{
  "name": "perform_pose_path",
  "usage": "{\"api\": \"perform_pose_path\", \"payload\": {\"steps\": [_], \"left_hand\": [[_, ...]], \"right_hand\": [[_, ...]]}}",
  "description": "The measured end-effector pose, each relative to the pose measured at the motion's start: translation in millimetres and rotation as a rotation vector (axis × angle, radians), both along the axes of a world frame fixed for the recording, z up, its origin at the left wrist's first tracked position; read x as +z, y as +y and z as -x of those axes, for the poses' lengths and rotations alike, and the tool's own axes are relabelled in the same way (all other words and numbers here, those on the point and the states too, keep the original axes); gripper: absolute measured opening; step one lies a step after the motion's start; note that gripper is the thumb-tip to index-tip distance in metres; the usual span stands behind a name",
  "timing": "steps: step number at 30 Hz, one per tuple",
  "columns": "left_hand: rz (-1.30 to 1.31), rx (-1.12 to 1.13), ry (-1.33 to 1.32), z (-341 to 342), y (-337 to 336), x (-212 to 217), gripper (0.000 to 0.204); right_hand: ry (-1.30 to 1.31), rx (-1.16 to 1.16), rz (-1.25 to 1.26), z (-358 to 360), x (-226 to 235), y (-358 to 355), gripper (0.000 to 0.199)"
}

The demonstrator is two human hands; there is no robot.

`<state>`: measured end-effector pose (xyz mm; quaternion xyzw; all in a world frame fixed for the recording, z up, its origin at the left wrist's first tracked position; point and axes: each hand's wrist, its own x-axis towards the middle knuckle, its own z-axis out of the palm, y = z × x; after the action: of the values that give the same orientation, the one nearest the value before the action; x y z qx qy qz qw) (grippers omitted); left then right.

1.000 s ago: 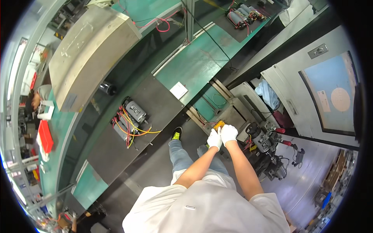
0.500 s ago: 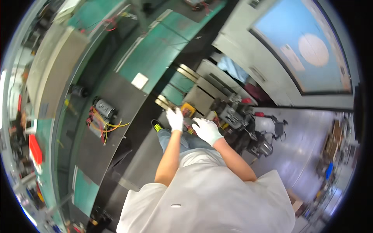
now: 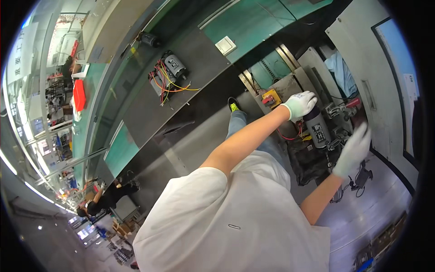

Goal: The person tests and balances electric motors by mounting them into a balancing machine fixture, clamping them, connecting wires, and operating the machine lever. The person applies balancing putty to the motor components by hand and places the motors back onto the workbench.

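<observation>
The long tabletop was green, with a flat black sheet over its middle. Gray motors lay side by side on the sheet, with red and yellow wires spread over and beside them. A white square plate lay on the green, just past the sheet. A dark stand carried another gray motor. A black shoe stood on the gray floor.

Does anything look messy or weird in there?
Yes, a bit: the red and yellow wires by the grey motors on the bench splay loosely in a tangle. The blue cloth also looks odd, bunched up among metal parts. I see no spill.
</observation>
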<state>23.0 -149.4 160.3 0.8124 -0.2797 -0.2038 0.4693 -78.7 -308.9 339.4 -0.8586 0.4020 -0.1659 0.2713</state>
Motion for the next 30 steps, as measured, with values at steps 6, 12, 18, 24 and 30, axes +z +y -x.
{"api": "perform_pose_path", "payload": {"steps": [6,12,18,24,30], "left_hand": [[-0.271,-0.383,-0.356,-2.8,-24.9,7.0,0.025],[-0.421,-0.249,-0.335,-21.0,-15.5,-63.8,0.035],[-0.424,-0.101,-0.047,-15.2,-24.2,-42.4,0.055],[-0.527,0.155,-0.319,6.1,-36.1,24.5,0.046],[-0.219,-0.456,-0.539,48.6,-39.8,88.0,0.04]], "right_hand": [[0.417,0.037,0.097,75.8,-34.9,-16.5,0.038],[-0.229,0.046,0.14,52.4,-8.7,-4.7,0.027],[-0.296,-0.393,-0.493,144.7,-117.2,25.0,0.023],[-0.296,-0.473,-0.758,142.5,-152.5,16.9,0.022],[0.229,-0.195,-0.148,130.5,-116.3,22.1,0.03]]}}
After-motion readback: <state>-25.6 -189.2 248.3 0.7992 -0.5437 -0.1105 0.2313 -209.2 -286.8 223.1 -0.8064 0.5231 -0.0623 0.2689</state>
